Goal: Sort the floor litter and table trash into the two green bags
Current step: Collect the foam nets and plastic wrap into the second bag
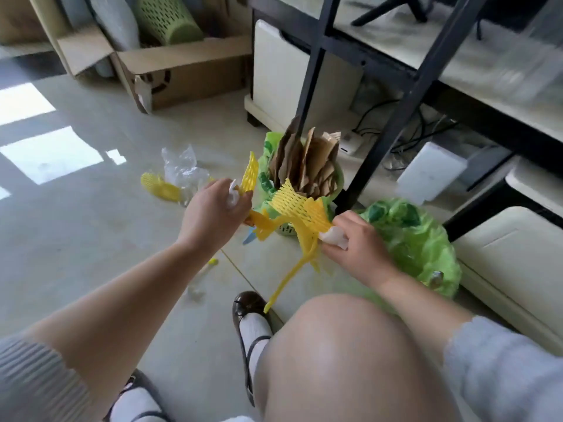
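My left hand (213, 208) grips a white crumpled scrap and one end of a yellow foam net (297, 205). My right hand (353, 242) pinches the net's other end together with a white wad (333, 236). Torn yellow strips hang down from the net between my hands. Just behind stands a green bag (264, 175) stuffed with brown cardboard pieces (307, 162). A second green bag (417, 239) lies open on the floor to the right, beside my right hand. More litter lies on the floor: another yellow net (161, 187) and clear crumpled plastic (182, 169).
A black table leg (393, 120) slants down between the two bags. Cream cabinets (511, 260) stand right and behind. An open cardboard box (182, 68) holds a green basket at the back. Small scraps (198, 287) lie by my shoe (246, 309). Cables and a power strip lie under the table.
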### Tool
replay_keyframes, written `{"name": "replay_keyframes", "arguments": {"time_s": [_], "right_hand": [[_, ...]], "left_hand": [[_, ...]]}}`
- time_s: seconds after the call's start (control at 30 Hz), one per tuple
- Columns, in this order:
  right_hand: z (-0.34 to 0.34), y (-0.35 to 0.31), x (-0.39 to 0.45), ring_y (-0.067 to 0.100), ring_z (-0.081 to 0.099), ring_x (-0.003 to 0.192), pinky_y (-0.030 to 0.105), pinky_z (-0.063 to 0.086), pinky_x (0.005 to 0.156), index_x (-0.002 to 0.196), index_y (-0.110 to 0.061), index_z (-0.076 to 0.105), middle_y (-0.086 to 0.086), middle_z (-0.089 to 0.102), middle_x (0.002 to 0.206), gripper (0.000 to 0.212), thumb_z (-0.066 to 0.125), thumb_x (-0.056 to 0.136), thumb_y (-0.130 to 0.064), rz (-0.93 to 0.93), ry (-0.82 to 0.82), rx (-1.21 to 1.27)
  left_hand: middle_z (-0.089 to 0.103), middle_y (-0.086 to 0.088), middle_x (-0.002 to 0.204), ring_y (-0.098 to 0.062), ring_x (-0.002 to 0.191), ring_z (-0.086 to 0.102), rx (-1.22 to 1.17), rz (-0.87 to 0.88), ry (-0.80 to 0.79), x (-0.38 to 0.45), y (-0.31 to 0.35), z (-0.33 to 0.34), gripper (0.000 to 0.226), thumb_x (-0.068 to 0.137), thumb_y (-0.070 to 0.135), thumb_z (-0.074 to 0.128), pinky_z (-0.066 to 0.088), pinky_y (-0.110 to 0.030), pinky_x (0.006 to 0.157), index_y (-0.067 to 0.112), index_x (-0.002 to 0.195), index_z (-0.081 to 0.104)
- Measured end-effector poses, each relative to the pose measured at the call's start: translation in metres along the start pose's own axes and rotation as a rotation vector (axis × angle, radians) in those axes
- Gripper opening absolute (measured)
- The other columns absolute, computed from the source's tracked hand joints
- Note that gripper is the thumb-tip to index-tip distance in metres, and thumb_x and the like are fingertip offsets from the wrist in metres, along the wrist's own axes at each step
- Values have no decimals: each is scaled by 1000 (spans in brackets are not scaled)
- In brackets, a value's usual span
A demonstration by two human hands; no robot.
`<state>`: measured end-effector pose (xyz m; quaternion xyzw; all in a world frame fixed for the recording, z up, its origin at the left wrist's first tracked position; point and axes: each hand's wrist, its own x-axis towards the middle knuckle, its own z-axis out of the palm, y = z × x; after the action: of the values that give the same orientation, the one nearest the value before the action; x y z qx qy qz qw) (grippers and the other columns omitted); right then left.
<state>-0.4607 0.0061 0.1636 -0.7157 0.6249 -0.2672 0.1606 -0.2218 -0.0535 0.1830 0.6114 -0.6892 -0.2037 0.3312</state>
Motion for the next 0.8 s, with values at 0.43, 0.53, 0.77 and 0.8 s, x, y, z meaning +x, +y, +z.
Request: {"name": "replay_keyframes", "arguments": {"time_s": [0.43, 0.53, 0.77, 0.8], "right_hand": [[-134, 80, -56, 24, 43, 70, 34, 26, 58, 61, -25, 36, -6, 35, 69, 35, 66, 77, -19, 413, 36, -292], [-133, 112, -53, 27, 52, 78, 32, 34, 64, 63, -20, 48, 3, 45, 78, 22, 67, 75, -21, 508, -77, -313], [-104, 156, -8, 27, 56, 99, 26, 40, 76, 62, -25, 47, 5, 52, 93, 21, 57, 65, -43, 596, -249, -239], [-96, 161, 0, 29, 58, 95, 26, 39, 71, 64, -22, 49, 5, 52, 90, 25, 53, 63, -47, 633, -251, -223]], "left_hand": [[56, -11, 103, -26, 96, 52, -167, 211, -134, -1, 125, 89, 35, 88, 39, 56, 39, -30, 81, 7, 101, 59], [55, -11, 105, -25, 101, 49, -273, 92, -247, -2, 138, 134, 35, 88, 39, 55, 39, -33, 87, 7, 101, 58], [62, -13, 107, -31, 97, 59, -443, -276, -564, -2, 151, 233, 34, 81, 37, 59, 50, -42, 87, 12, 103, 53], [60, -13, 109, -31, 99, 59, -418, -296, -574, -1, 150, 245, 34, 81, 33, 59, 50, -41, 87, 12, 107, 53]]}}
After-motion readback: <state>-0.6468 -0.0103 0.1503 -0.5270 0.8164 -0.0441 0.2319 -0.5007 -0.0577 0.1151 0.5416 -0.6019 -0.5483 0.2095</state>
